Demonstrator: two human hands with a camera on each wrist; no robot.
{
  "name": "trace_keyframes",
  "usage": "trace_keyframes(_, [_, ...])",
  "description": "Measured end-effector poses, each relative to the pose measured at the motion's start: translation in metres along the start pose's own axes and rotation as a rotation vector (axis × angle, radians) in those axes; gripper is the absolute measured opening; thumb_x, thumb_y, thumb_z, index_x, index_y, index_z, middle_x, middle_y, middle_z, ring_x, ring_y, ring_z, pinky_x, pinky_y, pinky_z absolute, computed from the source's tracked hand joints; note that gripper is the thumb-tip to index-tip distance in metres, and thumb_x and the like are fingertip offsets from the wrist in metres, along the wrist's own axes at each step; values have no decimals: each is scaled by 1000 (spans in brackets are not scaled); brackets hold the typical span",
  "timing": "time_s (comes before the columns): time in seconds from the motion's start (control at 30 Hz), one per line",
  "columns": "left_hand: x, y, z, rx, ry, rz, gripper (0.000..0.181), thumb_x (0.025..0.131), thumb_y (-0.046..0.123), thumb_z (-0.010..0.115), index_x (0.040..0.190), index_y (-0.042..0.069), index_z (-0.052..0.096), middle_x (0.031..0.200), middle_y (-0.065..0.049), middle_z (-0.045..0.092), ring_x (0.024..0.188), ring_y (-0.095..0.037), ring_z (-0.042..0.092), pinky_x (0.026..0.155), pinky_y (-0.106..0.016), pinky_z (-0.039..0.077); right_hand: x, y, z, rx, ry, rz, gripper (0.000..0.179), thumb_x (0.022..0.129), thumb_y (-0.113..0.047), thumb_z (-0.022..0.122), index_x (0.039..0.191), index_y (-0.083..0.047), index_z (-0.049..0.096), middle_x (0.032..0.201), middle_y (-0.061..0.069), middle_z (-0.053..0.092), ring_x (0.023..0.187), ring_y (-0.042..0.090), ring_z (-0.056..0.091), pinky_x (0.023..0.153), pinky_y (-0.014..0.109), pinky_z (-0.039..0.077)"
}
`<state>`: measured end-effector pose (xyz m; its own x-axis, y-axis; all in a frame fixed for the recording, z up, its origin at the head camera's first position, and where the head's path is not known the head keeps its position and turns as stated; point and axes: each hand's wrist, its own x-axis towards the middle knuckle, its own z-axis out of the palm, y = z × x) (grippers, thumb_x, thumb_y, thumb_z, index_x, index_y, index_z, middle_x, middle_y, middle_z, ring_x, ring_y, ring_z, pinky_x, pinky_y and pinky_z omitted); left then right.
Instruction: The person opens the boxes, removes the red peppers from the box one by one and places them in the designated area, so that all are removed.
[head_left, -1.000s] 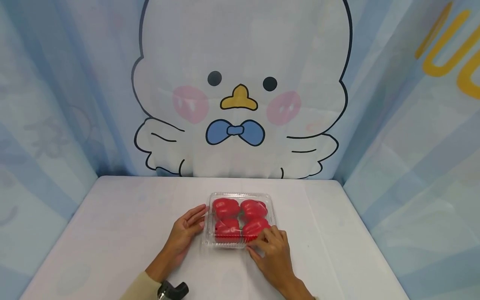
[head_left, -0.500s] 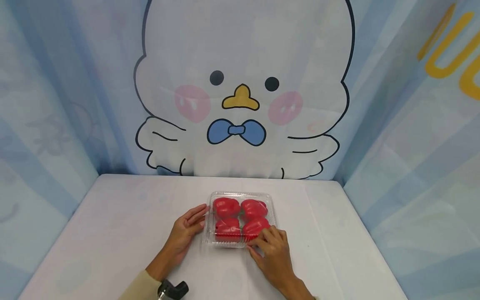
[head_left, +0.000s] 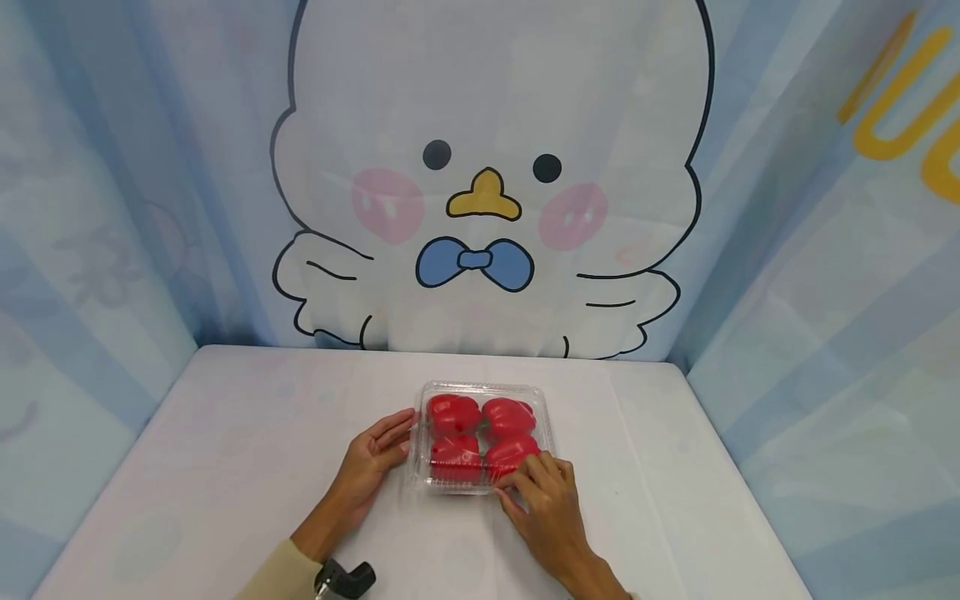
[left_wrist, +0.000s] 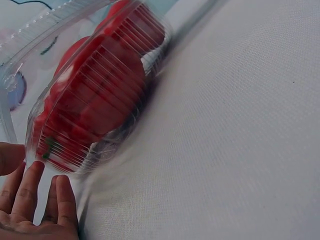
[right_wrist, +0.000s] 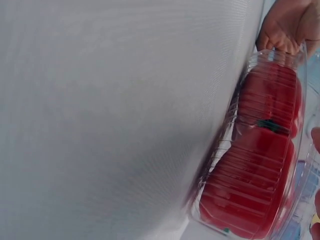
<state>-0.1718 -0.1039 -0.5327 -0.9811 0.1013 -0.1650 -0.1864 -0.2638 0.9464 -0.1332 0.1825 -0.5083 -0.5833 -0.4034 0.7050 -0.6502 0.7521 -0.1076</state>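
A clear plastic clamshell box (head_left: 450,488) lies on the white table, with several red bell peppers (head_left: 453,458) inside in two rows. My left hand (head_left: 366,467) is at its left side, fingers nearly straight, fingertips right at the ribbed wall. In the left wrist view, the thumb of that hand (left_wrist: 42,205) is close to the box corner. My right hand (head_left: 546,504) pinches the box's front rim near the right corner with thumb and curled fingers. A clear lid edge (left_wrist: 30,42) shows apart from the lower rim in the left wrist view. Green stems show through the plastic.
The white cloth-covered table (head_left: 225,450) stretches around the box on every side. A curtain (head_left: 480,325) with a cartoon bird stands behind it, with more curtains at left and right. A black device (head_left: 345,579) is strapped at the left wrist.
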Motion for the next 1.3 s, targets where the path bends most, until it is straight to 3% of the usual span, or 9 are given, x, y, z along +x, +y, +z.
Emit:
trace_keyframes(0.23, [1, -2, 1, 21, -5, 5, 55, 103, -3, 59, 156, 11, 50, 162, -9, 54, 150, -27, 51, 103, -19, 56, 0, 0, -1, 42, -18, 29, 24, 74, -15, 96, 83, -19, 75, 85, -7, 59, 88, 13, 55, 87, 31, 36])
trace_keyframes(0.43, [-2, 1, 4, 59, 8, 11, 60, 99, -2, 67, 155, 12, 52, 160, -8, 56, 149, -28, 51, 106, -18, 54, 0, -1, -2, 56, -29, 54, 24, 75, -15, 96, 85, -19, 75, 86, -8, 59, 89, 12, 55, 88, 31, 36])
trace_keyframes(0.77, [-3, 5, 6, 104, 17, 31, 61, 96, -3, 70, 154, 10, 54, 158, -11, 58, 146, -28, 53, 103, -16, 55, 1, 0, -2, 92, 22, 45, 24, 75, -14, 94, 85, -16, 73, 84, -7, 56, 84, 11, 50, 88, 30, 33])
trace_keyframes(1.3, [-3, 4, 7, 141, 36, 27, 60, 96, -4, 70, 152, 11, 57, 154, -11, 62, 147, -31, 55, 101, -21, 59, 3, 3, -1, 46, 31, 66, 24, 77, -15, 93, 90, -13, 74, 86, -4, 56, 83, 10, 47, 86, 30, 35])
